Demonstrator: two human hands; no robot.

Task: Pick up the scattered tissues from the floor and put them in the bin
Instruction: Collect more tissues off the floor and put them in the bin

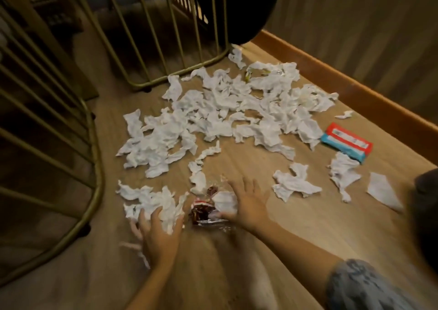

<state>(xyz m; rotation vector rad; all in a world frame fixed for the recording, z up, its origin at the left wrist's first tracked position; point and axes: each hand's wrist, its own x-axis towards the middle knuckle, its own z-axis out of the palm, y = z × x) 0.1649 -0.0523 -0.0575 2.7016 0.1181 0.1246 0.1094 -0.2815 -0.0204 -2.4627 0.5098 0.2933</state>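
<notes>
Left hand: my left hand [159,229] reached down on a bare forearm, palm down, fingers curled into a clump of crumpled white paper tissue [154,203], gripping it.
Right hand: my right hand [246,203] lay palm down, wrist bent, fingers spread fairly straight, pressing on a white tissue wad [225,202]; a grey patterned sleeve [369,286] covered the upper arm.
Between my fingers: a crinkled red-and-white plastic wrapper [201,212] touched the right thumb side.
Beyond my fingertips: scattered white tissues [225,110] covered the light wooden floor [237,158].
Right of my right fingers: a red-and-blue tissue packet [346,142], well apart.
Left of my left fingers: curved brass-coloured metal bars [92,158].
Bin: I could not tell where it was.
</notes>
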